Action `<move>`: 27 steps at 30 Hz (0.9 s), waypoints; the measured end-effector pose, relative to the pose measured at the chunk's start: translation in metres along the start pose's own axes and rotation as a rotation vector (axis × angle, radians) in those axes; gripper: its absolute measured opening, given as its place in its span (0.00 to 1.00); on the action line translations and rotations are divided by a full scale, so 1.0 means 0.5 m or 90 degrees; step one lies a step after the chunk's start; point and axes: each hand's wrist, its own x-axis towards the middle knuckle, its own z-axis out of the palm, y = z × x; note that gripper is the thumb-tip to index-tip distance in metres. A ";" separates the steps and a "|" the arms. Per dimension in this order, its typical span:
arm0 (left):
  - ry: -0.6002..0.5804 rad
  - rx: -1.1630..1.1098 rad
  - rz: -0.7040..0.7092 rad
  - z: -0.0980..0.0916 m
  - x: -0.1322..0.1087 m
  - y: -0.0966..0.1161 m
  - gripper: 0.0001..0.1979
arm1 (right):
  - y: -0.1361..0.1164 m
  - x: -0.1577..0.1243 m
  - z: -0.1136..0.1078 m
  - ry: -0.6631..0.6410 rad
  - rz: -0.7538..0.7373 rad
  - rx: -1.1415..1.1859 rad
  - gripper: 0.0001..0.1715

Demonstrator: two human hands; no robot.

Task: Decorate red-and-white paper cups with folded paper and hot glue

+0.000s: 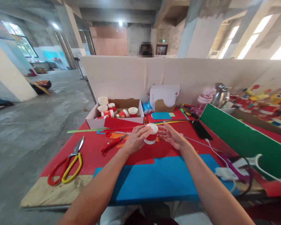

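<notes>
My left hand (136,138) is closed around the side of a red and white paper cup (151,137) above the red table covering. A white round end of the cup faces up; it looks upside down, with the wider white rim below. My right hand (170,136) is at the cup's right side, fingers spread, its fingertips close to the cup; whether they touch it I cannot tell. Left of the cup lie a red-handled cutter (112,144) and orange paper scraps (118,135). A red sheet (119,123) lies behind, against the cup box.
A box (93,123) of paper cups stands at the back left. Scissors (71,161) lie front left, blue sheets (152,181) along the front edge. On the right are a phone (200,129), cables, a green panel (243,140) and a metal jug (220,95). A white partition (121,75) closes the back.
</notes>
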 end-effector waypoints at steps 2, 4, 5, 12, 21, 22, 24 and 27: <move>-0.044 -0.045 0.023 0.006 0.004 0.013 0.23 | 0.001 0.008 -0.005 -0.044 0.043 -0.009 0.23; -0.075 -0.067 0.037 0.010 0.008 0.025 0.21 | 0.007 0.011 -0.017 -0.064 0.063 -0.019 0.20; -0.084 -0.078 0.040 0.012 0.010 0.030 0.21 | 0.010 0.010 -0.023 -0.066 0.068 -0.021 0.18; -0.074 -0.121 -0.012 0.016 0.010 0.041 0.18 | 0.034 -0.010 -0.039 -0.127 0.094 0.012 0.15; 0.028 -0.249 -0.164 0.013 0.007 0.024 0.23 | 0.073 -0.005 -0.019 -0.032 -0.086 -0.007 0.30; 0.053 -0.317 -0.222 0.015 0.006 0.022 0.26 | 0.076 -0.006 -0.014 0.015 -0.135 -0.049 0.33; 0.057 -0.491 -0.332 0.015 0.005 0.023 0.32 | 0.082 -0.012 -0.001 0.108 -0.242 -0.169 0.40; -0.045 -0.704 -0.374 0.007 0.004 0.034 0.45 | 0.096 -0.030 0.019 0.160 -0.382 -0.328 0.51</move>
